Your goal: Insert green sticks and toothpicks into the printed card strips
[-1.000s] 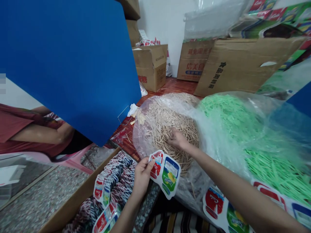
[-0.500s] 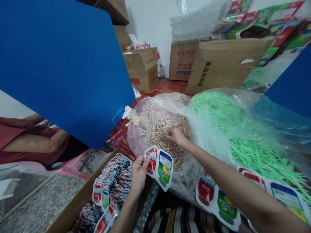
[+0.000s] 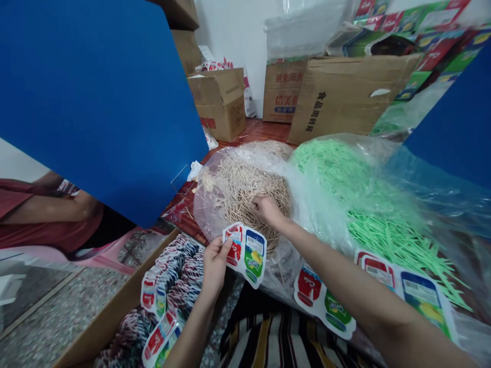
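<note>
My left hand (image 3: 216,261) pinches the red edge of a double cola-and-lemon packet (image 3: 245,254). Over a clear bag of thin beige sticks (image 3: 245,179), my right hand (image 3: 267,209) has its fingers curled down onto the sticks; whether it grips any is hidden. Right of it lies a plastic bag of green sticks (image 3: 399,240). More packets, one (image 3: 309,283) under my right forearm and another (image 3: 420,294) further right, lie near me. At lower left, a cardboard box (image 3: 111,301) holds rows of packets on edge.
A large blue panel (image 3: 103,102) stands at left, with a person's arm (image 3: 46,207) beyond it. Cardboard boxes (image 3: 218,102) stand at the back, and a cardboard flap (image 3: 345,97) leans behind the bags. Another blue panel (image 3: 456,128) is at right.
The whole view has shifted, so things appear slightly further left and higher. My left hand still holds the packet, and my right hand remains at the beige sticks.
</note>
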The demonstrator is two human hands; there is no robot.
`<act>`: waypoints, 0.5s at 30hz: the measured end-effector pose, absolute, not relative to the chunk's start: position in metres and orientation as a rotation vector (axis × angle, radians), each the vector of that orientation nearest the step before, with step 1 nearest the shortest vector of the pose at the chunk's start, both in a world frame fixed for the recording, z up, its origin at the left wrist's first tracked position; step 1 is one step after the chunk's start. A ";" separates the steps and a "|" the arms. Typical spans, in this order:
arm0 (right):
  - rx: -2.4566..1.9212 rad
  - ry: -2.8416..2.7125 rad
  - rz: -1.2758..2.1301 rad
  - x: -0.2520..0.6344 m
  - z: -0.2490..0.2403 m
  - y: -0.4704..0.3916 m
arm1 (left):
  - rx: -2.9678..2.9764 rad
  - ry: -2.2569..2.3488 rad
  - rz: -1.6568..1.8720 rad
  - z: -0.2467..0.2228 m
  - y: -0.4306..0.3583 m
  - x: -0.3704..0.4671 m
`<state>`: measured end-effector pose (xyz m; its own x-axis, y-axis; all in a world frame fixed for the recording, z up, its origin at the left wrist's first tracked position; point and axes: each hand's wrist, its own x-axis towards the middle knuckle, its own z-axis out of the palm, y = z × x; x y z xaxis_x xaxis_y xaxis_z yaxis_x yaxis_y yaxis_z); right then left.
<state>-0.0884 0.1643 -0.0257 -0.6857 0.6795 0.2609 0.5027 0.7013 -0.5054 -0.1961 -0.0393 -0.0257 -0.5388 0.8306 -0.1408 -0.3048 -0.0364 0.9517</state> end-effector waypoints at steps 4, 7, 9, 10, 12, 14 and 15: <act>-0.875 -2.488 0.645 -0.088 -0.040 0.165 | 0.574 1.397 1.710 -0.027 -0.038 -0.195; -0.945 -2.419 0.674 -0.084 -0.050 0.169 | 0.581 1.400 1.697 -0.028 -0.036 -0.194; -1.017 -2.360 0.684 -0.082 -0.053 0.171 | 0.581 1.394 1.686 -0.029 -0.034 -0.192; -1.051 -2.335 0.692 -0.082 -0.053 0.172 | 0.579 1.387 1.679 -0.029 -0.032 -0.192; -1.101 -2.306 0.713 -0.081 -0.048 0.174 | 0.579 1.368 1.667 -0.030 -0.029 -0.191; -1.133 -2.303 0.734 -0.079 -0.039 0.176 | 0.588 1.356 1.666 -0.029 -0.027 -0.191; -1.151 -2.307 0.740 -0.078 -0.033 0.177 | 0.590 1.355 1.668 -0.029 -0.026 -0.193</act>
<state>-0.0784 0.1773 -0.0330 -0.5470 0.8222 0.1572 0.5773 0.5065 -0.6404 -0.1925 -0.0255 -0.0287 -0.4981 0.8518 -0.1621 -0.3329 -0.0153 0.9428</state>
